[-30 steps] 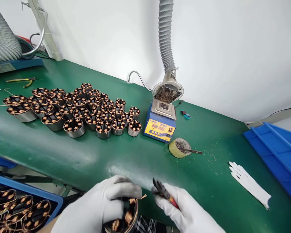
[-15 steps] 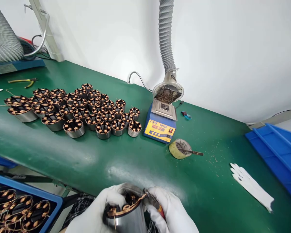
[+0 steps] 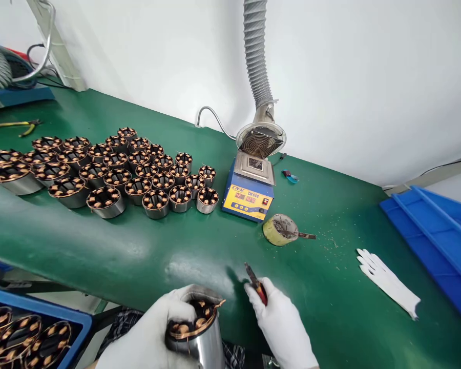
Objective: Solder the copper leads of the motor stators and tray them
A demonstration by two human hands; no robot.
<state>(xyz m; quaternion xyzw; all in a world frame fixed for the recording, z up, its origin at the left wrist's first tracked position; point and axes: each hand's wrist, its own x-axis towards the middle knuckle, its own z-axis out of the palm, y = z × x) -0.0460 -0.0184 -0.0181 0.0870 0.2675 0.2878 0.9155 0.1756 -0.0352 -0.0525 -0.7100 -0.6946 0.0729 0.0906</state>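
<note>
White-gloved, my left hand (image 3: 165, 328) is wrapped round a motor stator (image 3: 205, 341), a steel ring with copper coils inside. A twisted copper wire end (image 3: 219, 303) sticks out from its upper rim toward the right. My right hand (image 3: 280, 318), gloved too, is closed on a pair of cutting pliers (image 3: 256, 282) with red handles, their dark jaws pointing up and away. The pliers are over the green table, apart from the stator. Most of their handles are hidden in the glove.
Several stators (image 3: 103, 201) stand grouped on the green table (image 3: 146, 256). A blue solder pot (image 3: 248, 192) sits under an exhaust hose (image 3: 256, 51), beside a yellowish round container (image 3: 278, 230). A loose glove (image 3: 388, 284), blue bins (image 3: 434, 241), yellow pliers (image 3: 19, 125) and a stator crate (image 3: 82, 328) lie around.
My right hand has moved the pliers away from the stator's wire, to the right and up. My left hand keeps hold of the stator. The view has shifted slightly right.
</note>
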